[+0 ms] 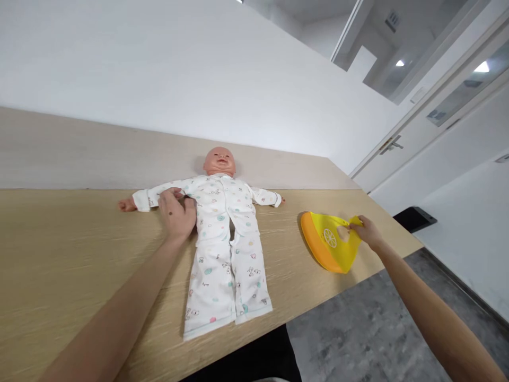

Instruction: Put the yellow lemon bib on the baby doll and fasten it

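Note:
A baby doll point(220, 161) lies on its back on the wooden table, dressed in a white patterned top point(217, 204) and matching trousers point(212, 281). Against the doll's side, under its outstretched arm at the picture's left, rests my left hand point(177, 215); its fingers touch the top and it holds nothing that I can see. Off to the right, my right hand point(366, 232) pinches the neck end of a yellow silicone bib point(332, 239). The bib has an orange catch pocket and a white citrus-slice print, and is held tilted near the table's right part.
The table point(79, 254) meets a pale raised panel point(79, 151) and a white wall behind the doll. A dark phone-like object point(413, 218) sits beyond the table's right end. Grey floor point(342, 334) shows past the front edge, and a door with a handle point(392, 145) stands at right.

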{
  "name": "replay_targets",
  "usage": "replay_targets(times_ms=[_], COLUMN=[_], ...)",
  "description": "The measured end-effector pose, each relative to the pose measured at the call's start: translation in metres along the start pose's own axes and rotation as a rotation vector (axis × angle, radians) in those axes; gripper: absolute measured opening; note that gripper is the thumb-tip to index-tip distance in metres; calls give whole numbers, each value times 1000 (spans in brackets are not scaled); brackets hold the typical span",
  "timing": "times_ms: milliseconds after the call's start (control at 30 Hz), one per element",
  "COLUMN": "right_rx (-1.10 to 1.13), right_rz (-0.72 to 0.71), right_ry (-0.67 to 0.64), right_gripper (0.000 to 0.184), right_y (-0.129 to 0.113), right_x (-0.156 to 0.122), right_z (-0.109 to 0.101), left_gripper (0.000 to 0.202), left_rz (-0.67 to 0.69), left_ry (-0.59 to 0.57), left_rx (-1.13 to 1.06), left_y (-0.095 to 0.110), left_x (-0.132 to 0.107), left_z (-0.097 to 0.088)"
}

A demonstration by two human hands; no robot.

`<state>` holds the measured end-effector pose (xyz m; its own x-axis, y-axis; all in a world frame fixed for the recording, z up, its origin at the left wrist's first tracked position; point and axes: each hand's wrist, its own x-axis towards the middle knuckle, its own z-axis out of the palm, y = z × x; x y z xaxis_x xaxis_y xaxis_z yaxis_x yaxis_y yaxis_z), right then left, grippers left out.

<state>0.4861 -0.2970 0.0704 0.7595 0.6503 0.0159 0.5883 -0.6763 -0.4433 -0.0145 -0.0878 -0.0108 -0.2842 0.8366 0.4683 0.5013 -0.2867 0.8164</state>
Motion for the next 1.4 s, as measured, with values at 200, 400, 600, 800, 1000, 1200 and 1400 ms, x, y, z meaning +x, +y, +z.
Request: replay_targets(times_ms=[200, 400, 600, 800, 1000, 1200, 1400], right_rx=[527, 764, 785, 789, 808, 897, 941], right_rz=[-382, -774, -1036, -1096, -1031, -1017, -989], right_ry=[-50, -199, -421, -559, -583, -508, -501], right_gripper=[33, 41, 36, 39, 45, 44, 38], right_y=[-118, -248, -338, -381, -387, -385, -385], right_x=[-13, -53, -96, -119, -109, -88, -82], right_z=[-45, -60, -52, -21, 12, 21, -3], left_gripper=[11, 29, 47, 42, 34, 44, 36], left_rz=[2, 27, -153, -397, -492, -301, -199], left_ry=[-244, -401, -606, -674, -605, -526, -560], left_rx=[-213, -341, -599, -984, -1068, -912, -789], left_y=[39, 80, 84, 71, 79, 93, 134], left_x=[26, 18, 12, 19, 27, 44, 68], left_z=[-36, -54, -49, -52, -60, -75, -90])
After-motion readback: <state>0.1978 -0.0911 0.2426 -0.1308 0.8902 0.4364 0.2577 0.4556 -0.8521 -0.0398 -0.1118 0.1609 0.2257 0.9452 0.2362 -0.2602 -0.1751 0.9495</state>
